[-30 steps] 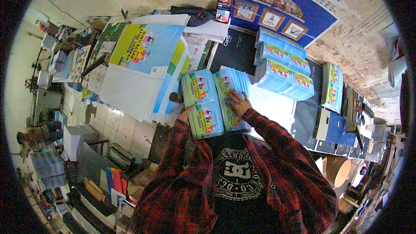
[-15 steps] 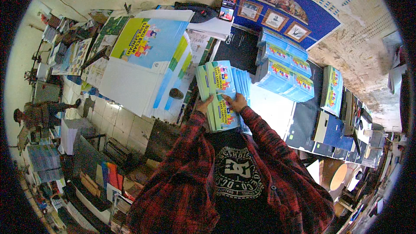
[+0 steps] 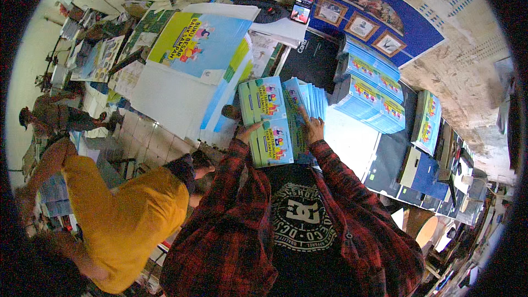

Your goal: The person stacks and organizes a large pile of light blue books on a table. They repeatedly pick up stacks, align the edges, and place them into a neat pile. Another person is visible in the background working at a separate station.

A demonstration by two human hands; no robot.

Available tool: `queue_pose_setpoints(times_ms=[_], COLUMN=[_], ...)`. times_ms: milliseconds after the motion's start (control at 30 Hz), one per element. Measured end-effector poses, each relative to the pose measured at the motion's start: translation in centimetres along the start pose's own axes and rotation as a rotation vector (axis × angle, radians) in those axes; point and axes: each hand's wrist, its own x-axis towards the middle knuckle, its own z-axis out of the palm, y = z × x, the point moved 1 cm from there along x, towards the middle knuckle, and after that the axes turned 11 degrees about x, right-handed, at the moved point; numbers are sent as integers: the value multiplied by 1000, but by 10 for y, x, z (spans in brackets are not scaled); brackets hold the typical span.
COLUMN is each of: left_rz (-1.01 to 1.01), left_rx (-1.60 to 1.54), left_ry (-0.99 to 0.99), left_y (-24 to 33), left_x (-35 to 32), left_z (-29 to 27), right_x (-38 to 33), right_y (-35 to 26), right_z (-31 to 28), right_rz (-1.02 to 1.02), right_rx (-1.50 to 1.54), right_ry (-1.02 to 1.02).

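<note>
In front of my chest lies a stack of booklet covers [image 3: 271, 111], green and blue with cartoon figures, printed in repeating panels. My left hand [image 3: 247, 131] grips its left edge, the thumb lying over the top and the other fingers mostly hidden. Just to the right, a fanned pile of similar covers [image 3: 311, 99] shows its blue edges. On this pile rests my right hand [image 3: 313, 127], fingers apart and stretched away from me.
Tall booklet stacks [image 3: 371, 91] stand on the right, with another stack [image 3: 425, 123] beyond. Large printed sheets [image 3: 201, 44] are piled at left, near a dark round object [image 3: 231, 112]. A phone [image 3: 303, 5] leans at the back. A person in yellow [image 3: 132, 203] is close on my left.
My right hand has moved right, from the left stack onto the fanned pile; a gap now shows between the two. A person in yellow has come into view on the left.
</note>
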Motion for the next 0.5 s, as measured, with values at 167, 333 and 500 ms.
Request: queue_pose_setpoints(times_ms=[167,333,500], left_rz=[-199,-1,-202], left_rx=[-140,-83,-297], left_ry=[23,162,161], left_y=[53,46,-2], left_x=[24,35,36], left_z=[77,100,83], right_x=[-6,6,10], right_y=[-2,-25,-27], right_z=[19,-26,-28], right_rz=[257,403,385], right_rx=[337,514,570], right_ry=[-62,-140,-75])
